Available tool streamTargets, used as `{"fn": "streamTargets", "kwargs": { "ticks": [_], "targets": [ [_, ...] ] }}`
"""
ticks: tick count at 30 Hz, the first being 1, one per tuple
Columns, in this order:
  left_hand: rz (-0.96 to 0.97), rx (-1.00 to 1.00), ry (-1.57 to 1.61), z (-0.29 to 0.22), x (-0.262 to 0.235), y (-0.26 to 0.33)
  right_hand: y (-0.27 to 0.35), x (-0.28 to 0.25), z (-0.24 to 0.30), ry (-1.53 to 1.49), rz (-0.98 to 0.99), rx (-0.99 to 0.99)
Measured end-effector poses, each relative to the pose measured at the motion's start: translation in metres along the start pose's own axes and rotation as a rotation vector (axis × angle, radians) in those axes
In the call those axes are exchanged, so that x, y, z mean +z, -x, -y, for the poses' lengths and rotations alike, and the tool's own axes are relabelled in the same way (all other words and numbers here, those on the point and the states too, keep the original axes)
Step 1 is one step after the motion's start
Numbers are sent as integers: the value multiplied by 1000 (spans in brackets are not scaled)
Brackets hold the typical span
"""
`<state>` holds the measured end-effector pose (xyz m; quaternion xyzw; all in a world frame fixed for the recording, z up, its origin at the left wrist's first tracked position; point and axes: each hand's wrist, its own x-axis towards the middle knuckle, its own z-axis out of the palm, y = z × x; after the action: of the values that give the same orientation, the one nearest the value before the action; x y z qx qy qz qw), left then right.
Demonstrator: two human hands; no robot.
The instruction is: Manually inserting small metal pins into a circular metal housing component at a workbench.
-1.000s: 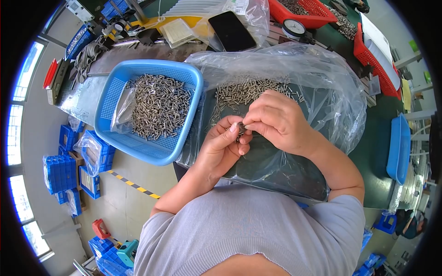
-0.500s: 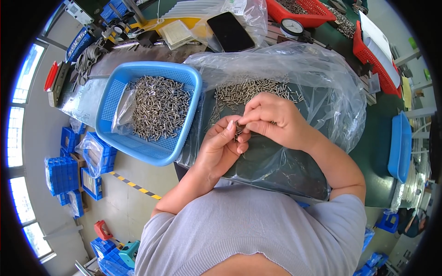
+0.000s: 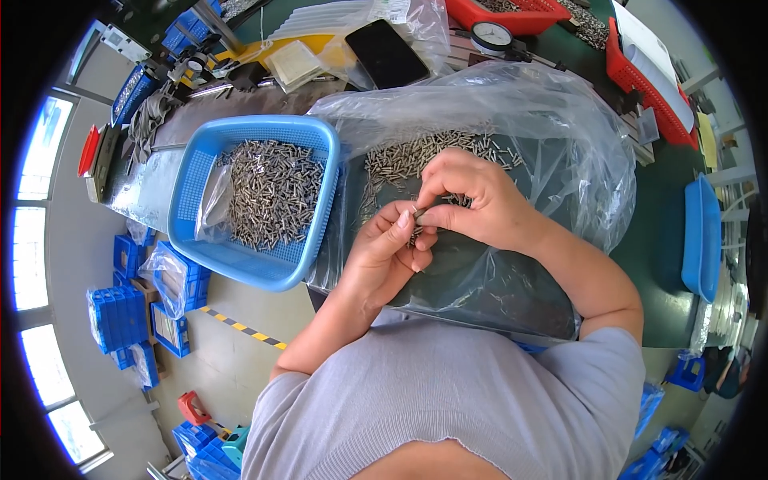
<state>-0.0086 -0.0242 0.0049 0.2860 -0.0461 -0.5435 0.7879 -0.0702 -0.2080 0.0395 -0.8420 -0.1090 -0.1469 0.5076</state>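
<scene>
Small metal pin (image 3: 418, 213): held between the two hands above the clear plastic bag (image 3: 560, 144), at the middle of the picture. Its long axis appears to run roughly left to right, from the left hand's fingertips toward the right hand's; the piece is too small for its ends to be told apart.

Fingers: those of the left hand (image 3: 390, 248) are closed together on the pin's left end, thumb against forefinger. Those of the right hand (image 3: 472, 200) are curled and pinched on the right end; further pins seem to be kept in the curled palm, though this is mostly hidden. The two hands touch at the fingertips, so neither is nearer to the pin than the other.

Loose pins (image 3: 416, 156): a heap is spread on the dark sheet inside the bag, just beyond the right hand.

Blue basket (image 3: 196, 172): set to the left of the hands, touching the bag's edge, lined in part with clear film and filled with sorted pins (image 3: 272, 192).

Desk (image 3: 656, 240): green-topped; at its far side are carried a black phone (image 3: 386, 53), a dial gauge (image 3: 490, 36) and red trays (image 3: 648, 76). A blue tray (image 3: 702, 236) is placed well apart on the right.
</scene>
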Motion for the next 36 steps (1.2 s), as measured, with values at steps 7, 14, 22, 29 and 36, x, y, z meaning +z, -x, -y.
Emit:
{"fn": "streamTargets", "kwargs": {
  "ticks": [7,14,22,29,36],
  "targets": [
    [35,91,61,3,-3,0,-5,-21,4,-65,-56,227],
    [65,78,42,2,-6,0,3,-19,-10,469,199,27],
    [75,73,35,3,-6,0,6,-4,-17,581,133,-35],
    [45,41,10,1,-1,0,-4,-16,4,-204,134,356],
    [64,36,-31,1,-2,1,-2,-7,11,-247,146,318]
  ]
}}
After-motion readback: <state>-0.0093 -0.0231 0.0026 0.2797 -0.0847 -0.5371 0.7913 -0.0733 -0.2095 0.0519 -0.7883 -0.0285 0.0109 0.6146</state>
